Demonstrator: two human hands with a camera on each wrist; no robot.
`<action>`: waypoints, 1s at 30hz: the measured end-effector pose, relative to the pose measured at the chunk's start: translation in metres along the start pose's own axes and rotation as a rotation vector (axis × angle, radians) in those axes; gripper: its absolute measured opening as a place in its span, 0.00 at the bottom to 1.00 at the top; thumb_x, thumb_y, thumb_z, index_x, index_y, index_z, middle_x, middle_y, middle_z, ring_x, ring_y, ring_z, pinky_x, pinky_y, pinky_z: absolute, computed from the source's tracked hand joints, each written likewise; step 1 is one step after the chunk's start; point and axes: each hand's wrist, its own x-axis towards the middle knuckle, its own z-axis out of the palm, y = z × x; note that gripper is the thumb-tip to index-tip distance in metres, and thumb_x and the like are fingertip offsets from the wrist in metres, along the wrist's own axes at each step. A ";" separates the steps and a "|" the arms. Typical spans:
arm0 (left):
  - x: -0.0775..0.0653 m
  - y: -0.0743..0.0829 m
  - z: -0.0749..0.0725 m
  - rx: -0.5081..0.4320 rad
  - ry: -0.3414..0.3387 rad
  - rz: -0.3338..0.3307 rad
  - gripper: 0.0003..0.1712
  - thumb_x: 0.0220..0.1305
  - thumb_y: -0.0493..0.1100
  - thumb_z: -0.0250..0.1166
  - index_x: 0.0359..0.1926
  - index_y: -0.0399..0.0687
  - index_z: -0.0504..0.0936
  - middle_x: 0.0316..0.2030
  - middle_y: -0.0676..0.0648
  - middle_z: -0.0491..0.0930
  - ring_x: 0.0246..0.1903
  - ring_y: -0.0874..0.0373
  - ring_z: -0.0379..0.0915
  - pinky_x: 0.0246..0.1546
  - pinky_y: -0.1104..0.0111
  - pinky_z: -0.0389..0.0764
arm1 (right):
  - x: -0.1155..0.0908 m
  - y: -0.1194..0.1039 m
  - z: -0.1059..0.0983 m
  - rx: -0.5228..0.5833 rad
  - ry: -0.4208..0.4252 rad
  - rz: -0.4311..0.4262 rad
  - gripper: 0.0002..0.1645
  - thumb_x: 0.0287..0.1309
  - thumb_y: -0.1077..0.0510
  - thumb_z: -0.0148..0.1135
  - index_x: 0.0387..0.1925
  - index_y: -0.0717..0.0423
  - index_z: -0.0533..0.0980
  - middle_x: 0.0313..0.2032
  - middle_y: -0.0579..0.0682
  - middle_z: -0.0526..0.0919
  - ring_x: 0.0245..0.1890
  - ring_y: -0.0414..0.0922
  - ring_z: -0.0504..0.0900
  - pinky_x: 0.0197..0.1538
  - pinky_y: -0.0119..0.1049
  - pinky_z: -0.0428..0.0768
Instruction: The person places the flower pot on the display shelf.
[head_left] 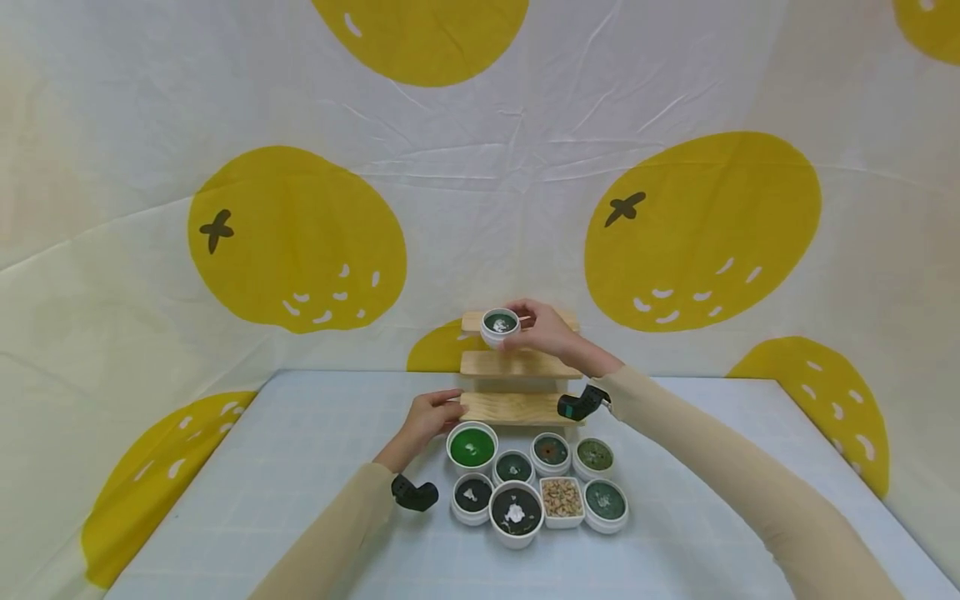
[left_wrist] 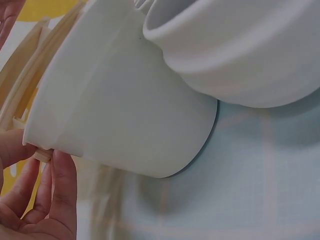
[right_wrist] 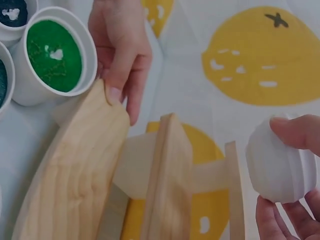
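Observation:
My right hand grips a small white cup by its side, thumb on one side and fingers on the other. Dark green filling with a pale patch shows inside it. The cup is at the left part of the stand's top board; in the right wrist view the cup appears apart from the wood. With thumb and fingers, my left hand pinches the left end of the lowest board of a three-step wooden stand. A white cup with bright green filling stands beside that hand.
Several white cups with dark or green fillings, among them a larger dark one, crowd in front of the stand. A square white dish of tan bits sits among them. Behind the table hangs a cloth with yellow fruit shapes.

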 end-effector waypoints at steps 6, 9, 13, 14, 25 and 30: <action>-0.004 0.001 0.001 -0.017 -0.011 0.007 0.25 0.57 0.36 0.66 0.57 0.39 0.79 0.39 0.42 0.85 0.25 0.65 0.77 0.29 0.74 0.82 | 0.010 0.001 0.001 0.012 0.007 0.004 0.38 0.44 0.63 0.73 0.60 0.60 0.69 0.55 0.58 0.75 0.53 0.53 0.77 0.51 0.38 0.79; -0.006 0.001 0.002 -0.021 -0.012 0.010 0.25 0.57 0.35 0.66 0.57 0.38 0.78 0.38 0.42 0.85 0.25 0.64 0.77 0.29 0.74 0.82 | 0.013 0.000 0.003 0.005 0.015 0.008 0.38 0.45 0.63 0.72 0.60 0.61 0.69 0.55 0.59 0.75 0.53 0.54 0.77 0.51 0.38 0.79; -0.006 0.000 0.002 -0.031 -0.012 0.015 0.25 0.57 0.35 0.66 0.57 0.37 0.78 0.39 0.41 0.85 0.26 0.64 0.78 0.30 0.73 0.82 | 0.019 0.000 0.008 0.021 0.039 0.013 0.38 0.46 0.64 0.71 0.60 0.61 0.68 0.56 0.59 0.75 0.53 0.55 0.77 0.49 0.36 0.79; -0.006 -0.001 0.002 -0.037 -0.012 0.011 0.24 0.57 0.36 0.67 0.57 0.38 0.78 0.39 0.41 0.85 0.26 0.64 0.78 0.30 0.74 0.82 | 0.020 0.000 0.009 0.030 0.044 0.010 0.38 0.46 0.64 0.71 0.60 0.62 0.68 0.56 0.60 0.75 0.53 0.55 0.77 0.48 0.35 0.79; -0.007 -0.002 0.004 -0.011 -0.020 0.027 0.25 0.58 0.37 0.67 0.58 0.37 0.77 0.41 0.39 0.84 0.27 0.64 0.78 0.31 0.73 0.83 | 0.029 0.011 0.020 0.050 0.097 0.009 0.37 0.47 0.65 0.70 0.61 0.63 0.67 0.56 0.61 0.75 0.53 0.55 0.77 0.48 0.33 0.79; -0.007 0.002 0.005 -0.004 -0.002 0.018 0.25 0.58 0.38 0.67 0.58 0.39 0.78 0.43 0.39 0.84 0.27 0.65 0.78 0.32 0.73 0.83 | 0.031 0.009 0.021 0.031 0.123 0.011 0.37 0.49 0.62 0.71 0.62 0.60 0.68 0.56 0.59 0.75 0.54 0.55 0.77 0.54 0.41 0.79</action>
